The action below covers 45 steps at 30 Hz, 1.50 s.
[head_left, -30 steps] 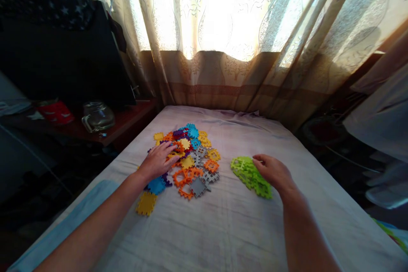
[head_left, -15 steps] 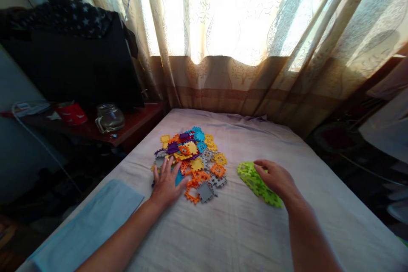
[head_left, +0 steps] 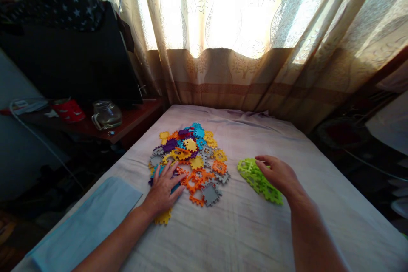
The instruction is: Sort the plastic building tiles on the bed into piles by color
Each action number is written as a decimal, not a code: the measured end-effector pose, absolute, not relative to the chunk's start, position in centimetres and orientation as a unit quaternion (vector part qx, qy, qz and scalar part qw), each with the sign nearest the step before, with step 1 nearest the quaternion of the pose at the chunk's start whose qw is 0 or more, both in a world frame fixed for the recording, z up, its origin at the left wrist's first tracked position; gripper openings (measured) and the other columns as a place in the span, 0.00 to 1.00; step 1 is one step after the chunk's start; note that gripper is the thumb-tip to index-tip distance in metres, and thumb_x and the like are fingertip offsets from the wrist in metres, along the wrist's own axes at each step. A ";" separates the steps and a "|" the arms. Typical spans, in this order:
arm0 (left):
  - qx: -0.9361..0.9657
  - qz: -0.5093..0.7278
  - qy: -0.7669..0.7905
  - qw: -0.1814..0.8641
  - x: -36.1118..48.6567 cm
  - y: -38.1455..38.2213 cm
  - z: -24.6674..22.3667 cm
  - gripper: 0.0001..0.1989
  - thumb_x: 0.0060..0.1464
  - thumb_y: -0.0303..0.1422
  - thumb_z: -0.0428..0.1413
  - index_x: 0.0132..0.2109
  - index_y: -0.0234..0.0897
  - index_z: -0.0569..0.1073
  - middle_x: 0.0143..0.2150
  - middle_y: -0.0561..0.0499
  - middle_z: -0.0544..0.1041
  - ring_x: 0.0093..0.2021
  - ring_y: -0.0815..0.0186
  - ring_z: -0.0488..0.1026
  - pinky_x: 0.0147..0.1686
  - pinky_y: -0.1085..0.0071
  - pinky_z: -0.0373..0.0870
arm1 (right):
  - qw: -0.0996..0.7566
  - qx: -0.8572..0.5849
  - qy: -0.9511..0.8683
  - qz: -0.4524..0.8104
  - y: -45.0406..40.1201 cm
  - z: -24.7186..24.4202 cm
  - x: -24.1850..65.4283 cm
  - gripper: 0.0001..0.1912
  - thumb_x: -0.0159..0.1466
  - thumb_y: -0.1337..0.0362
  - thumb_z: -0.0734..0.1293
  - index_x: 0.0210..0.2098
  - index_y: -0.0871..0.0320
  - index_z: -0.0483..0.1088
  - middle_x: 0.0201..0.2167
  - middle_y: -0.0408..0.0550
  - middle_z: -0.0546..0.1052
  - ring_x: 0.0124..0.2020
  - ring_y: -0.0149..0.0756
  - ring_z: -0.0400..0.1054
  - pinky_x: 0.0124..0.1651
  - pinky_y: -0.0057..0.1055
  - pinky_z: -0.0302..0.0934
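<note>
A heap of flat notched plastic pieces [head_left: 196,162] in orange, yellow, purple, grey and blue lies on the bed sheet. My left hand [head_left: 164,185] rests palm down on its near left edge, fingers spread over blue pieces. One yellow piece [head_left: 163,217] pokes out below that hand. To the right, a separate group of lime green pieces [head_left: 255,176] lies on the sheet. My right hand [head_left: 279,175] is at the right side of the green group, thumb and fingers slightly apart; nothing shows between them, and part of the group is hidden behind it.
A folded light blue cloth [head_left: 92,221] lies at the bed's left. Beyond it, a red-brown table [head_left: 137,121] holds a glass jar [head_left: 107,114], a red container [head_left: 68,110] and a dark screen [head_left: 70,63]. Curtains [head_left: 223,68] hang behind the bed [head_left: 239,229].
My left hand has moved slightly down and left, and pieces in the heap have shifted. A yellow piece now shows below that hand. My right hand has barely moved.
</note>
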<state>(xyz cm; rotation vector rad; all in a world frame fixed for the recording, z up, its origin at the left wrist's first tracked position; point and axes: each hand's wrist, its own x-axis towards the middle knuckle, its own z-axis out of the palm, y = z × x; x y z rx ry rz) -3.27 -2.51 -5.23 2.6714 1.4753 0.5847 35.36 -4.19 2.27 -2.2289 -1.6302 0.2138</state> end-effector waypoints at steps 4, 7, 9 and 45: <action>0.856 0.196 0.477 0.029 -3.2 -2.4 -5.5 0.19 0.64 0.42 0.49 0.59 0.50 0.72 0.64 0.48 0.71 0.68 0.52 0.60 0.67 0.38 0.42 | 0.193 -0.782 -0.590 0.062 -4.1 1.9 35.1 0.17 0.63 0.57 0.62 0.44 0.53 0.80 0.36 0.48 0.82 0.35 0.39 0.75 0.38 0.31 0.64; 0.823 0.203 0.531 0.011 -3.8 -0.7 -4.7 0.19 0.65 0.41 0.46 0.57 0.47 0.74 0.57 0.47 0.77 0.65 0.53 0.64 0.66 0.36 0.43 | 0.201 -0.777 -0.594 0.053 -4.1 1.6 35.1 0.17 0.62 0.57 0.62 0.43 0.52 0.80 0.35 0.48 0.82 0.33 0.38 0.75 0.37 0.30 0.64; 0.805 0.202 0.558 -0.008 -4.5 0.4 -4.0 0.17 0.65 0.39 0.47 0.53 0.47 0.76 0.55 0.48 0.79 0.64 0.52 0.66 0.65 0.36 0.43 | 0.203 -0.777 -0.593 0.053 -4.1 1.7 35.2 0.16 0.62 0.57 0.62 0.43 0.52 0.80 0.35 0.48 0.82 0.33 0.38 0.75 0.37 0.31 0.64; 0.811 0.115 0.573 -0.001 -3.1 3.5 1.9 0.09 0.61 0.34 0.51 0.44 0.42 0.74 0.42 0.50 0.80 0.42 0.62 0.77 0.43 0.68 0.69 | 0.225 -0.752 -0.616 0.071 -4.3 3.0 33.9 0.16 0.63 0.58 0.62 0.42 0.54 0.80 0.35 0.48 0.82 0.34 0.39 0.76 0.40 0.31 0.65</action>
